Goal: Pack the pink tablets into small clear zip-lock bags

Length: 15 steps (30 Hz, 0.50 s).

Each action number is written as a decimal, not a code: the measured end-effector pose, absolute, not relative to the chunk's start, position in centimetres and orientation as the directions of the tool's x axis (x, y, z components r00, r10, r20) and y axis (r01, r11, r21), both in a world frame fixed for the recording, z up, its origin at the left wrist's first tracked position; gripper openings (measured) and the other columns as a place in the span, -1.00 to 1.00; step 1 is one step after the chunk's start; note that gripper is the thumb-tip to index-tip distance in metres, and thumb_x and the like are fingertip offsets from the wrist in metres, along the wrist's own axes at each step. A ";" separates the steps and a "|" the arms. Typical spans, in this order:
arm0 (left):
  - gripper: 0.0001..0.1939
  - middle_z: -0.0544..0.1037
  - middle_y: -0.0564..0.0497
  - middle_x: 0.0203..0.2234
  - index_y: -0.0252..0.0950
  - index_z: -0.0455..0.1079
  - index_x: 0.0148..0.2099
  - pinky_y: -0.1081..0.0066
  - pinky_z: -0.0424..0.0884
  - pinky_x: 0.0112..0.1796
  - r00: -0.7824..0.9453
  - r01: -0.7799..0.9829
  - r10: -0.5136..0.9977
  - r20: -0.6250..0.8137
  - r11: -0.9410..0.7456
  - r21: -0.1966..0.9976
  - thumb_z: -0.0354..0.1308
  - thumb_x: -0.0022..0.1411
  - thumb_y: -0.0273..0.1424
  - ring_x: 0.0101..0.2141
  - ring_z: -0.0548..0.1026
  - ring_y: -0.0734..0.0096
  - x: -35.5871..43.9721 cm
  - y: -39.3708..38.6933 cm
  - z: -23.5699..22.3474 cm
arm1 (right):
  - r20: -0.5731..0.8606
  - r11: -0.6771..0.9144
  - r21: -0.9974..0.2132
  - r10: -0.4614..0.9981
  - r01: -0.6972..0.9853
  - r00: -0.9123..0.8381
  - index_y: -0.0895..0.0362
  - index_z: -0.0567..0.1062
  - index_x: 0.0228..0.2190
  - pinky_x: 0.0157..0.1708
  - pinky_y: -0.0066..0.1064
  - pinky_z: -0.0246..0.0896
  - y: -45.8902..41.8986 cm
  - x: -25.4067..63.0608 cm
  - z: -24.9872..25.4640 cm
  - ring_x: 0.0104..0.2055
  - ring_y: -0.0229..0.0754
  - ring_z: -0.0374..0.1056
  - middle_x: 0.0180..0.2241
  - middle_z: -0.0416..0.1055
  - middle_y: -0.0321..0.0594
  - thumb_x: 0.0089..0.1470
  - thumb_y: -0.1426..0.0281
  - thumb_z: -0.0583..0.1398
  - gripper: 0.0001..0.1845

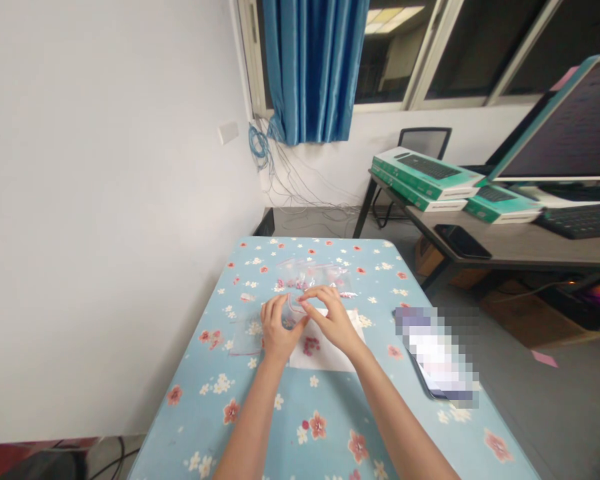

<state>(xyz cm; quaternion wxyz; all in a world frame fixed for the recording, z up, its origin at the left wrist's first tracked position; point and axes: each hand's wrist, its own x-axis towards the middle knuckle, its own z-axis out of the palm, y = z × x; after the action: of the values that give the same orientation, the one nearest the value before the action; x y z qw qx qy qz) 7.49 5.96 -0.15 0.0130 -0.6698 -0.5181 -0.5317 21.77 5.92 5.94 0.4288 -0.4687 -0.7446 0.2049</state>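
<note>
My left hand [279, 333] is curled around a small clear zip bag [295, 305] with a red line along its mouth. My right hand [334, 321] pinches thumb and forefinger together right at the bag's mouth; whatever lies between those fingertips is too small to make out. Below the hands, a cluster of small dark-red pieces [311, 345] rests on a white sheet of paper [325, 360]. Just beyond the fingers are clear bags [315, 275] with red pieces in them. Beside my left hand lies a flat clear bag [245, 339].
A blue flowered cloth [260, 400] covers the table. One loose red piece [305, 424] lies near the front. A phone [437, 357], its screen blurred, is at the right edge. A desk with keyboard boxes [425, 173], another phone [463, 241] and a monitor [565, 127] stands beyond.
</note>
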 end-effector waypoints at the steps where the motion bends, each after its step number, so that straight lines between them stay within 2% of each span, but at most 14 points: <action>1: -0.53 0.46 -0.14 -0.20 -0.29 0.31 0.00 0.16 0.37 -0.12 -0.101 0.709 0.682 0.725 -0.461 0.533 0.23 0.07 -0.22 -0.14 0.43 0.16 7.5 5.9 -0.1 | 0.448 0.477 -0.710 0.873 0.518 -0.191 0.04 0.49 -0.30 -0.01 -0.17 0.10 5.9 21.8 6.0 -0.11 -0.06 0.28 -0.27 0.43 -0.18 0.17 0.30 0.10 -0.83; 9: -0.50 0.46 -0.14 -0.18 -0.27 0.30 0.01 0.16 0.36 -0.10 -0.120 0.697 0.702 0.702 -0.443 0.563 0.24 0.06 -0.16 -0.13 0.41 0.16 7.4 6.0 -0.3 | 0.436 0.461 -0.744 0.883 0.484 -0.170 0.04 0.45 -0.31 0.02 -0.14 0.05 5.6 23.1 6.0 -0.09 -0.07 0.29 -0.23 0.44 -0.21 0.17 0.27 0.11 -0.85; 15: -0.48 0.45 -0.14 -0.18 -0.29 0.30 0.01 0.16 0.36 -0.10 -0.135 0.693 0.712 0.689 -0.429 0.579 0.24 0.05 -0.14 -0.14 0.40 0.16 7.3 6.0 -0.4 | 0.369 0.456 -0.680 0.890 0.574 -0.269 0.05 0.45 -0.30 0.00 -0.13 0.10 4.5 25.1 5.0 -0.06 -0.05 0.24 -0.21 0.41 -0.18 0.17 0.29 0.12 -0.86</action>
<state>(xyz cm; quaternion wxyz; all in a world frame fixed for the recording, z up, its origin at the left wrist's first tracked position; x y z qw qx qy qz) 7.29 6.00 -0.40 -0.0089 -0.6575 -0.5342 -0.5312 25.13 4.47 5.05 0.3720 -0.4766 -0.7678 0.2121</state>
